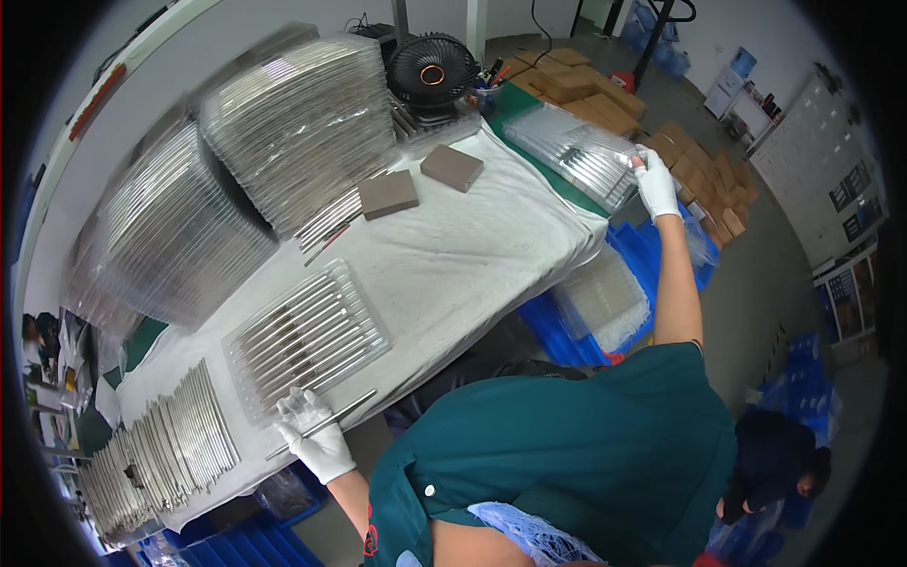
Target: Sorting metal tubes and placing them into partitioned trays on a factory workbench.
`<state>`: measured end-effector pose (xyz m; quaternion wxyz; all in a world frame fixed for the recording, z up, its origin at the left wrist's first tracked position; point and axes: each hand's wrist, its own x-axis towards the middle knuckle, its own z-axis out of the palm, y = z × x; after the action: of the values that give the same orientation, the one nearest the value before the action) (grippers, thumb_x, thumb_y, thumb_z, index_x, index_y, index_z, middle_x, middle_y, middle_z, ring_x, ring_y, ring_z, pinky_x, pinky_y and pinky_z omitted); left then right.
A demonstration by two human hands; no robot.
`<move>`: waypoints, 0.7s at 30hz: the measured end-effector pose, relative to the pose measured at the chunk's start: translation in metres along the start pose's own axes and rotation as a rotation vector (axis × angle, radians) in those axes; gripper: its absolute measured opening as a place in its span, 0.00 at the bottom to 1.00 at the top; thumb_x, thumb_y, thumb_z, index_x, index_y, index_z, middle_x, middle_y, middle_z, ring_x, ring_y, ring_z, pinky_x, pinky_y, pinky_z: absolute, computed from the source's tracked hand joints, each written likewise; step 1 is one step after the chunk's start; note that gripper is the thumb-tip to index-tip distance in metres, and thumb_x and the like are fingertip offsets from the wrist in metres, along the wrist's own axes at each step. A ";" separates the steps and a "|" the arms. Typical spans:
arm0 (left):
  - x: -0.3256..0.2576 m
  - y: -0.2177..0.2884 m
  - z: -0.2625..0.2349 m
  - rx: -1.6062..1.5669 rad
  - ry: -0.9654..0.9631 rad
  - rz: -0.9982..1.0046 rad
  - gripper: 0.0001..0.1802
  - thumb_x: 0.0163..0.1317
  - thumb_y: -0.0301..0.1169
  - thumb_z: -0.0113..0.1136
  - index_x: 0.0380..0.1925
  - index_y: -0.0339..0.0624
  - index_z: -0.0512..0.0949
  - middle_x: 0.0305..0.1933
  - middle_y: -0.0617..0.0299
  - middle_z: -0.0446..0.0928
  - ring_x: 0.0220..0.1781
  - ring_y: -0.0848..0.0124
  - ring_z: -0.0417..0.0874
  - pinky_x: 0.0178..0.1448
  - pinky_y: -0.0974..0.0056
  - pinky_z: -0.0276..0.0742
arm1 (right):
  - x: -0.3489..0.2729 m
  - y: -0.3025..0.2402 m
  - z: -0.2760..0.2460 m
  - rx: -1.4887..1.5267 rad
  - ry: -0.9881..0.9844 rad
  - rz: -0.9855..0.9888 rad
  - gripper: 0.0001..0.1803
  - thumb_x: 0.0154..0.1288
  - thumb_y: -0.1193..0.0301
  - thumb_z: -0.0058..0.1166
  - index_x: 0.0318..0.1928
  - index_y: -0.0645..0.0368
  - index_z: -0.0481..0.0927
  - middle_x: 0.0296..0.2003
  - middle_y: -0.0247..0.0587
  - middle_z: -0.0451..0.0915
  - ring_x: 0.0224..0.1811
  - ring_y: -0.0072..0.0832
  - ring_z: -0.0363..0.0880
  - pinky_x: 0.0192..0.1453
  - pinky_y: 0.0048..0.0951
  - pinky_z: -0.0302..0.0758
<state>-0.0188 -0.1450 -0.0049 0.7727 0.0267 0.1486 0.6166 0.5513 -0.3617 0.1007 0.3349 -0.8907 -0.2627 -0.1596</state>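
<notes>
My left hand [318,442], in a white glove, holds a thin metal rod [357,403] slantwise across it. Its fingers reach to the near corner of a clear plastic tray [368,300] filled with a row of silver rods, lying on the white cloth. At the table's far right end, my right hand [656,185], also gloved, grips the corner of another clear tray [557,142] with shiny rods in it. Left of the near tray, many loose metal rods [175,439] lie side by side in a long row.
Tall stacks of clear trays [302,123] stand along the back. Two brown blocks [387,194] and a black fan [432,74] are on the table. Blue crates [557,331] sit beside it. Cardboard boxes [576,85] lie beyond. Another person [775,463] is at lower right.
</notes>
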 end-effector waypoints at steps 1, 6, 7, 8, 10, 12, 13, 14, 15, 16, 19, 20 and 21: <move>0.000 -0.001 0.001 -0.007 -0.015 -0.015 0.16 0.65 0.38 0.49 0.43 0.36 0.73 0.46 0.54 0.74 0.54 0.59 0.72 0.58 0.52 0.73 | 0.009 0.012 0.002 0.009 0.042 -0.025 0.20 0.64 0.60 0.46 0.51 0.59 0.72 0.42 0.54 0.77 0.47 0.46 0.75 0.52 0.37 0.69; -0.004 0.001 0.003 -0.007 0.029 0.020 0.16 0.64 0.39 0.49 0.43 0.36 0.73 0.45 0.54 0.74 0.54 0.59 0.72 0.58 0.52 0.72 | 0.022 -0.040 -0.021 0.528 0.205 -0.062 0.18 0.68 0.65 0.45 0.51 0.66 0.71 0.44 0.43 0.76 0.42 0.25 0.77 0.42 0.26 0.79; -0.004 0.000 0.003 -0.005 -0.002 0.002 0.16 0.64 0.39 0.49 0.43 0.37 0.73 0.45 0.54 0.75 0.54 0.59 0.72 0.58 0.52 0.72 | 0.017 -0.060 -0.032 0.633 0.176 -0.077 0.19 0.68 0.64 0.46 0.52 0.65 0.71 0.45 0.44 0.75 0.43 0.27 0.77 0.43 0.27 0.78; -0.004 0.001 0.002 -0.001 -0.026 -0.006 0.16 0.64 0.40 0.49 0.43 0.38 0.73 0.45 0.55 0.75 0.54 0.59 0.72 0.58 0.52 0.72 | 0.007 -0.084 -0.044 0.742 0.134 -0.091 0.19 0.67 0.64 0.46 0.52 0.65 0.70 0.47 0.44 0.75 0.43 0.29 0.78 0.45 0.28 0.78; -0.007 0.004 -0.003 0.037 -0.081 0.031 0.18 0.64 0.42 0.49 0.44 0.39 0.72 0.45 0.57 0.75 0.54 0.60 0.72 0.58 0.52 0.72 | -0.024 -0.142 -0.070 0.972 0.060 -0.057 0.18 0.65 0.64 0.50 0.50 0.63 0.70 0.49 0.47 0.74 0.44 0.33 0.78 0.46 0.27 0.78; -0.004 -0.001 0.005 0.051 -0.038 0.033 0.17 0.64 0.42 0.49 0.41 0.40 0.72 0.43 0.57 0.75 0.55 0.60 0.72 0.59 0.53 0.71 | -0.034 -0.152 -0.072 1.084 -0.071 -0.214 0.17 0.62 0.64 0.55 0.46 0.61 0.69 0.50 0.51 0.73 0.45 0.35 0.78 0.47 0.27 0.77; -0.003 -0.003 0.008 0.041 -0.014 0.020 0.17 0.65 0.43 0.48 0.41 0.41 0.72 0.42 0.58 0.74 0.54 0.60 0.72 0.59 0.53 0.71 | -0.040 -0.160 -0.069 1.078 -0.127 -0.231 0.17 0.61 0.64 0.56 0.45 0.59 0.69 0.52 0.52 0.72 0.45 0.35 0.78 0.47 0.27 0.76; -0.002 -0.003 0.006 0.047 -0.020 0.029 0.18 0.66 0.44 0.46 0.41 0.40 0.71 0.42 0.58 0.74 0.54 0.60 0.73 0.60 0.52 0.71 | -0.039 -0.167 -0.059 1.077 -0.187 -0.252 0.17 0.60 0.63 0.57 0.45 0.57 0.70 0.53 0.53 0.71 0.45 0.35 0.78 0.46 0.27 0.76; -0.001 -0.006 0.010 0.044 0.006 0.024 0.18 0.66 0.44 0.44 0.40 0.41 0.72 0.41 0.59 0.75 0.54 0.60 0.73 0.59 0.52 0.71 | -0.037 -0.172 -0.044 1.080 -0.212 -0.231 0.18 0.59 0.62 0.58 0.44 0.57 0.70 0.50 0.52 0.74 0.42 0.32 0.79 0.44 0.24 0.76; -0.002 -0.009 0.014 0.065 0.096 0.051 0.18 0.66 0.46 0.44 0.37 0.41 0.71 0.38 0.59 0.74 0.51 0.61 0.74 0.59 0.50 0.71 | -0.041 -0.182 -0.024 1.137 -0.202 -0.233 0.18 0.60 0.61 0.57 0.45 0.57 0.70 0.43 0.48 0.77 0.34 0.26 0.78 0.37 0.21 0.75; -0.013 -0.005 0.009 0.105 0.190 0.080 0.19 0.65 0.49 0.44 0.27 0.45 0.69 0.23 0.61 0.70 0.35 0.64 0.75 0.55 0.49 0.72 | -0.072 -0.255 0.044 1.196 -0.704 -0.099 0.22 0.62 0.57 0.54 0.47 0.61 0.69 0.33 0.43 0.79 0.21 0.18 0.74 0.26 0.18 0.71; -0.014 -0.005 0.007 0.084 0.167 0.061 0.19 0.65 0.48 0.45 0.24 0.47 0.69 0.19 0.62 0.69 0.29 0.66 0.75 0.53 0.49 0.73 | -0.085 -0.278 0.062 1.131 -0.832 -0.081 0.24 0.62 0.56 0.53 0.48 0.63 0.68 0.31 0.43 0.79 0.18 0.17 0.72 0.23 0.17 0.70; -0.015 -0.009 0.015 0.125 0.280 0.091 0.21 0.65 0.50 0.43 0.21 0.49 0.68 0.14 0.64 0.64 0.25 0.67 0.73 0.50 0.52 0.73 | -0.098 -0.294 0.082 1.116 -0.932 -0.064 0.24 0.62 0.55 0.53 0.47 0.63 0.69 0.29 0.42 0.79 0.18 0.17 0.72 0.23 0.17 0.71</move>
<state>-0.0095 -0.1595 0.0105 0.7125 -0.0046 0.2916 0.6382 0.3111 -0.1539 0.1472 0.5876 -0.5547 -0.4464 0.3843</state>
